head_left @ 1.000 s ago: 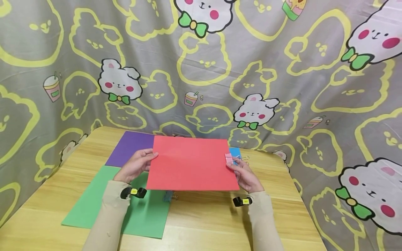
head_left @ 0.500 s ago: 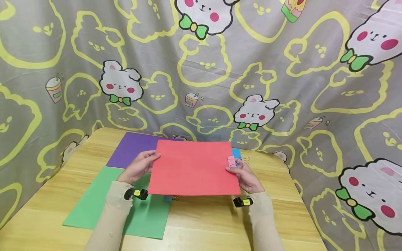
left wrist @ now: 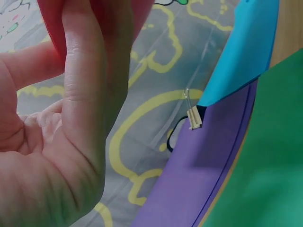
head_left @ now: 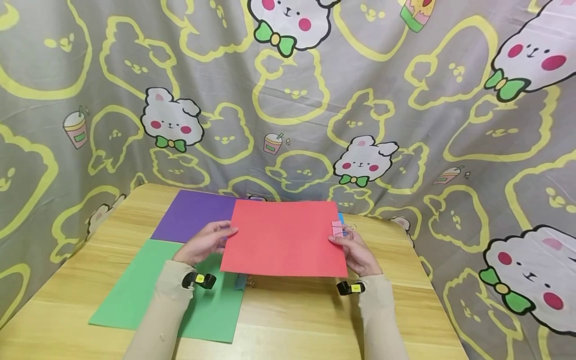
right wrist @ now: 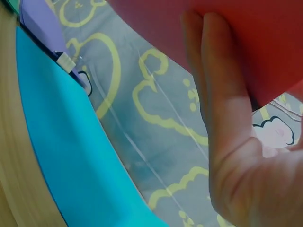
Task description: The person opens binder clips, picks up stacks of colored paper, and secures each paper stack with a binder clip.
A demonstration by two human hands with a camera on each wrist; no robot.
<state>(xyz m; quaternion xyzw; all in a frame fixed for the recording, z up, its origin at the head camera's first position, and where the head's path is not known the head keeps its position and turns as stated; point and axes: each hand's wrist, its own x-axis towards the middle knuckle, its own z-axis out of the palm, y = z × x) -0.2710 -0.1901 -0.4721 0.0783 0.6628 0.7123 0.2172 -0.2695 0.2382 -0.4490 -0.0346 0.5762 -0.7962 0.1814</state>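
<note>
Both hands hold a sheet of red paper (head_left: pixel 285 237) up over the table, its near edge tilted toward me. My left hand (head_left: pixel 204 243) pinches the left edge, thumb on top and fingers behind. At the opposite edge my right hand (head_left: pixel 358 254) pinches the paper in the same way, just below a pink binder clip (head_left: pixel 337 228) clamped there. In the right wrist view, the fingers (right wrist: pixel 220 61) lie straight along the red underside. Part of the clip's wire handles is hidden by the right hand.
On the wooden table (head_left: pixel 297 320) lie green paper (head_left: pixel 135 285), purple paper (head_left: pixel 193 215) and, mostly behind the red sheet, blue paper (right wrist: pixel 71 132). A light-coloured binder clip (left wrist: pixel 194 117) grips the purple paper; a bluish one (head_left: pixel 241 282) sits at the green paper's edge. A patterned curtain (head_left: pixel 297 90) hangs behind.
The red paper dips a little, then shifts slightly right, with the left hand following it rightward. More purple paper shows and less blue. Both hands keep their hold.
</note>
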